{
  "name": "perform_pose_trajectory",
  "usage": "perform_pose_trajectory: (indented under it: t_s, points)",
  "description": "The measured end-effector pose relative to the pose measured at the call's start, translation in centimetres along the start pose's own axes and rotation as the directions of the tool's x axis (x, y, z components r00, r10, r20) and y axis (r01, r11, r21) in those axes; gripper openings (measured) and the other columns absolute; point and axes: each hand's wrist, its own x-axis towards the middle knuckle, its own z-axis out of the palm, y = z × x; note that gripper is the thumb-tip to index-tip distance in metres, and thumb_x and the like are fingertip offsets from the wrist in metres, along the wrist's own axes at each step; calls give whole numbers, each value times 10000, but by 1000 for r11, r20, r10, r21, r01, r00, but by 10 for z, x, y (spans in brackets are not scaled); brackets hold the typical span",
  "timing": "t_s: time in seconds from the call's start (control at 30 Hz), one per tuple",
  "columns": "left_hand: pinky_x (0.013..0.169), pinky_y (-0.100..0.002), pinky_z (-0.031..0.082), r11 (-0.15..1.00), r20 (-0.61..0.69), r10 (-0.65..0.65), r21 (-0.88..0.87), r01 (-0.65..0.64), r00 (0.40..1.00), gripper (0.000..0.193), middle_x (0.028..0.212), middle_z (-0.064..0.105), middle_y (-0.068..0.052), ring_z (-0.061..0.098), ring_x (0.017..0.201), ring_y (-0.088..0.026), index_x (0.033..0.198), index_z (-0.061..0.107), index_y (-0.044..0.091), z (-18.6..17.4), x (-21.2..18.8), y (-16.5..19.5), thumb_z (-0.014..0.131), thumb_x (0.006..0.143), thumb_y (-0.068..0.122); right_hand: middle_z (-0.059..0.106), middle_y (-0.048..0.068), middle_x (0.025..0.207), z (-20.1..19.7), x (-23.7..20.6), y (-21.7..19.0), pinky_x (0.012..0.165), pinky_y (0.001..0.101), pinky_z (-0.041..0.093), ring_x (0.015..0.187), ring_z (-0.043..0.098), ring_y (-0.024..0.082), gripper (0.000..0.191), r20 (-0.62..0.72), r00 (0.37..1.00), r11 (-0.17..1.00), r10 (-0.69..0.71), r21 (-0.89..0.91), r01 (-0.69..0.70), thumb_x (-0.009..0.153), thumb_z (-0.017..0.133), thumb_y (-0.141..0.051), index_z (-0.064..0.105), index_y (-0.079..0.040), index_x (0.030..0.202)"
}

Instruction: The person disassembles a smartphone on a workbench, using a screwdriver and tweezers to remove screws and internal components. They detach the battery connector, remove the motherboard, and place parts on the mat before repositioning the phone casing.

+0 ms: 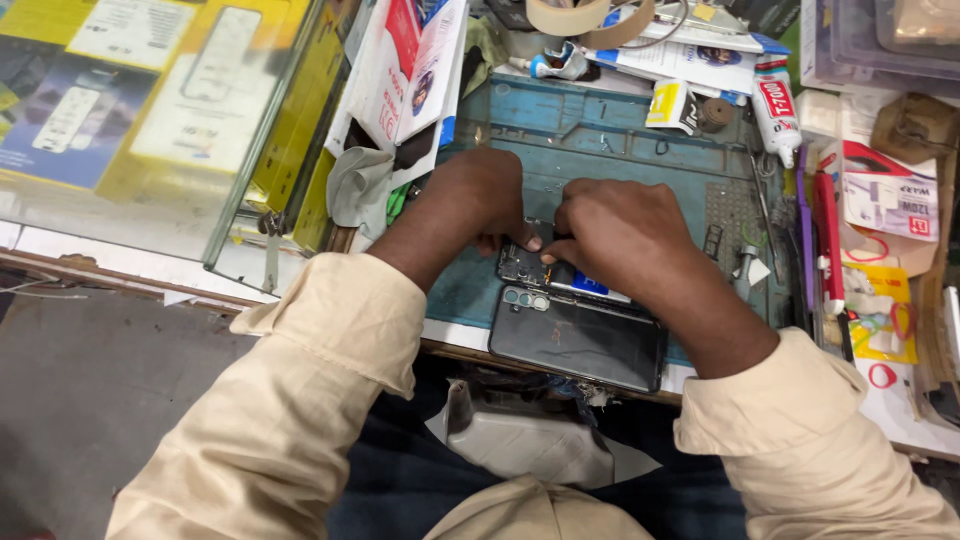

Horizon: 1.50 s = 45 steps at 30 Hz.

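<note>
An opened phone [535,268] with its circuit board and a blue-labelled battery showing lies on a blue-green work mat [620,150]. My left hand [480,200] rests on the phone's left end, fingertips pressing its top edge. My right hand [620,235] covers the phone's middle, fingers pinched together at the board next to the left fingertips; whether it holds a tool is hidden. A dark back cover [580,340] with a camera cluster lies on the mat just in front of the phone.
A glass display case [150,130] with boxed goods stands at the left. A glue tube [775,105], tape roll [580,15], red and purple tools [825,240], tweezers [765,215] and packets crowd the mat's back and right. A grey pouch [530,440] sits on my lap.
</note>
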Motion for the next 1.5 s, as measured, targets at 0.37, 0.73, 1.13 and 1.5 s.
perform_pose_trajectory:
  t_s: [0.37,0.73,1.13,1.5]
  points:
    - [578,-332,615,999,70,51,-11,-51,996,379,682,768,-95,750,581,-179,715,757,-15,1,21,2,882,798,333,713,71,989,-2,4,0,713,488,556,911,711,328,357,29,999,999,14,-42,-13,750,841,-424,782,-92,869]
    - [676,-323,622,998,-66,58,33,-56,996,384,682,771,-69,774,645,-177,741,770,41,7,22,-19,901,747,402,739,-10,912,-4,23,10,692,449,538,856,714,271,374,23,1000,996,-10,92,8,673,875,-478,810,-143,826]
    - [941,-433,541,999,-286,-26,-32,18,958,916,1166,687,-213,677,1123,-363,1235,597,-4,33,7,-13,886,655,643,782,19,934,14,27,53,707,392,566,817,748,235,135,-39,996,946,-75,313,83,822,795,-240,817,-170,936]
    - [982,-424,524,997,-233,-69,23,77,970,946,1258,651,-217,641,1195,-360,1325,539,6,24,17,2,894,686,606,779,61,962,4,16,75,717,417,564,812,742,260,291,54,997,961,-62,274,45,814,777,-189,783,-201,1105]
